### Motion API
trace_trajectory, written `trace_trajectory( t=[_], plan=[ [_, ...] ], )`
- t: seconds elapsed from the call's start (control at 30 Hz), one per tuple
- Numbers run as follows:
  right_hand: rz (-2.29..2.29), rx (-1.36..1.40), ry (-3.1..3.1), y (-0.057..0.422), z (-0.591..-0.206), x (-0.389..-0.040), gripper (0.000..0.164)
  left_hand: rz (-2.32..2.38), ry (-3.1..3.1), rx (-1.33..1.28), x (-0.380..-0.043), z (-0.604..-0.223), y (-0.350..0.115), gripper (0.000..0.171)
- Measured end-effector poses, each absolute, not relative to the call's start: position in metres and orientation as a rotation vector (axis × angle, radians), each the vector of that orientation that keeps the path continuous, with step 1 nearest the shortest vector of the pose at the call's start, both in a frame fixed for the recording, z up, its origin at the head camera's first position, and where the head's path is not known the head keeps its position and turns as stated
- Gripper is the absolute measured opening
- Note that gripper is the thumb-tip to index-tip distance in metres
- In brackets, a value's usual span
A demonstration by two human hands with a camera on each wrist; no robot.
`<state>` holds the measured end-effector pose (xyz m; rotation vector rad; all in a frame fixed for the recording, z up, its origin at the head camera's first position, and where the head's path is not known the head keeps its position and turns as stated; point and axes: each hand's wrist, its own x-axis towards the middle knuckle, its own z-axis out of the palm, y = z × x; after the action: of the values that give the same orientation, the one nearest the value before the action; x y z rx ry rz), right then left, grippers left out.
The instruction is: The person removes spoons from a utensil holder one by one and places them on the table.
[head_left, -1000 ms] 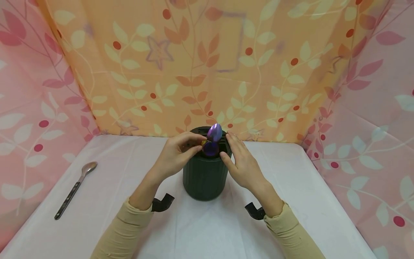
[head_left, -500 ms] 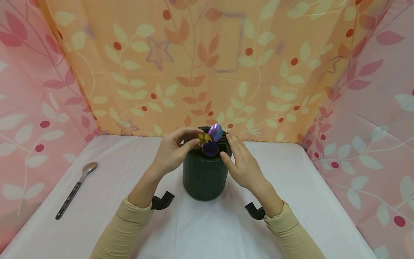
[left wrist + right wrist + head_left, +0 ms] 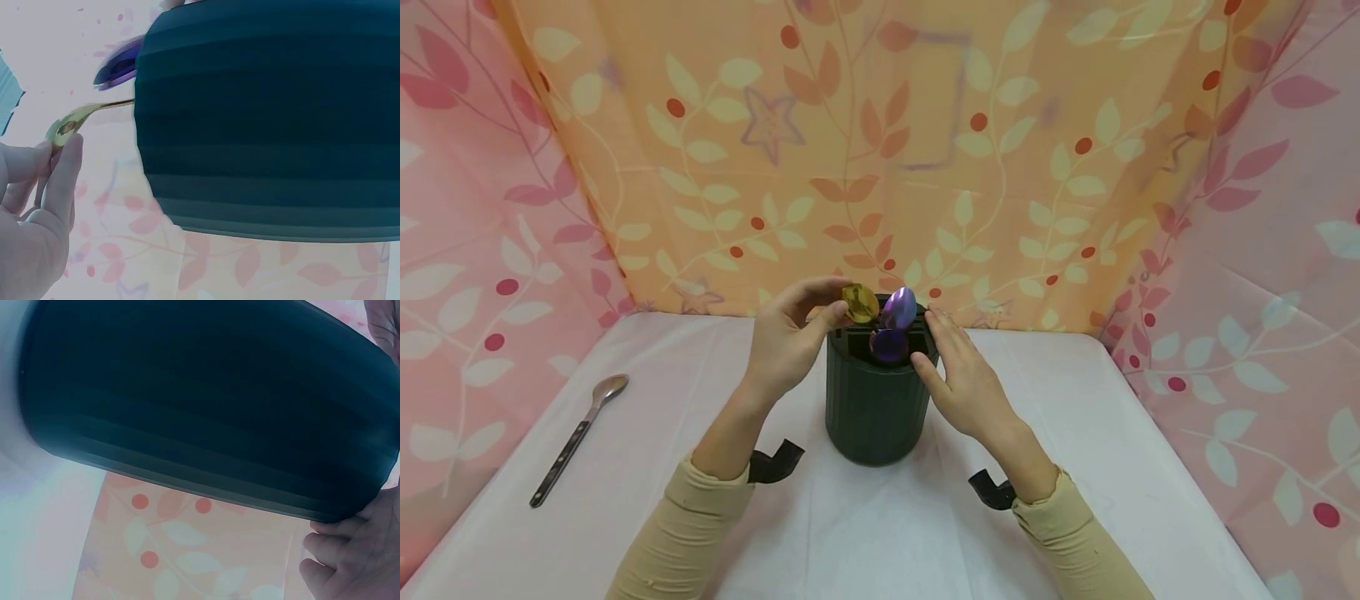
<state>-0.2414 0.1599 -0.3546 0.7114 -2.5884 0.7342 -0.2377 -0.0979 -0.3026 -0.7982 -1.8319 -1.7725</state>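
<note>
A dark green ribbed utensil holder (image 3: 876, 417) stands upright in the middle of the table. Above its left rim my left hand (image 3: 786, 346) pinches a gold spoon (image 3: 860, 303) by the bowl, between thumb and fingertips. In the left wrist view that spoon's thin handle runs down behind the holder's top edge. Two purple spoon bowls, one upper (image 3: 898, 308) and one lower (image 3: 889, 345), show at the holder's opening; their handles are hidden inside. My right hand (image 3: 962, 379) rests against the right side of the rim with its fingers extended.
A spoon with a black riveted handle (image 3: 561, 462) lies on the white tablecloth (image 3: 880, 533) at the left. Leaf-patterned cloth, orange at the back (image 3: 880, 167) and pink at both sides, encloses the table. A black piece sits at each wrist.
My left hand has moved up and to the left, raising the gold spoon out from beside the purple ones. The right hand and the holder have stayed in place.
</note>
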Motion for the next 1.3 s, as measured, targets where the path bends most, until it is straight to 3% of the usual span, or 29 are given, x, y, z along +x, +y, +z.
trace_trajectory(
  t=[1.3],
  plan=[
    [0.744,0.703,-2.595,0.159,-0.354,-0.240,0.072,-1.982,-1.257,-0.597,-0.219,-0.268,-0.163,0.027]
  ],
)
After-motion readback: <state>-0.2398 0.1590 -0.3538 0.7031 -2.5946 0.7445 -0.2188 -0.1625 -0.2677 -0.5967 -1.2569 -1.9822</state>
